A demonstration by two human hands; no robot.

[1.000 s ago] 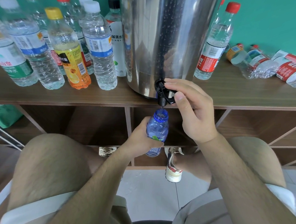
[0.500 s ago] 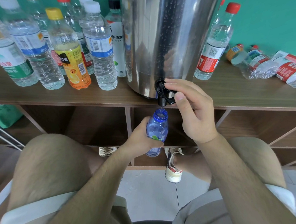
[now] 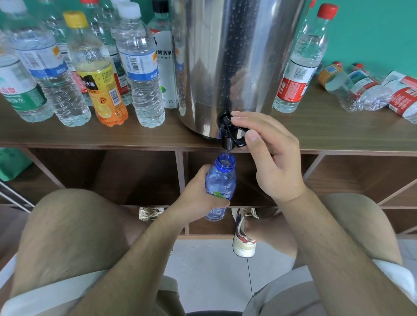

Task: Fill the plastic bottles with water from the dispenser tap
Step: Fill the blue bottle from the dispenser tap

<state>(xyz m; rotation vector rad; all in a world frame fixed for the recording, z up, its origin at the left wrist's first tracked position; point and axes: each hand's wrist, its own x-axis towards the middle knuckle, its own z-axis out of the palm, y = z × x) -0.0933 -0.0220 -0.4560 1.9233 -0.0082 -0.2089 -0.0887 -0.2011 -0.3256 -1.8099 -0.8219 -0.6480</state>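
Left hand: gripped blue bottle, mouth just below tap.
Right hand: pinched tap lever, at 2 o'clock from bottle.
Water: seen falling into bottle mouth.

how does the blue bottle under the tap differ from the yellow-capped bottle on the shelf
The blue bottle is blue-tinted, uncapped, held in the left hand under the tap. The yellow-capped bottle is clear with an orange label, capped, standing on the shelf. Both are plastic.
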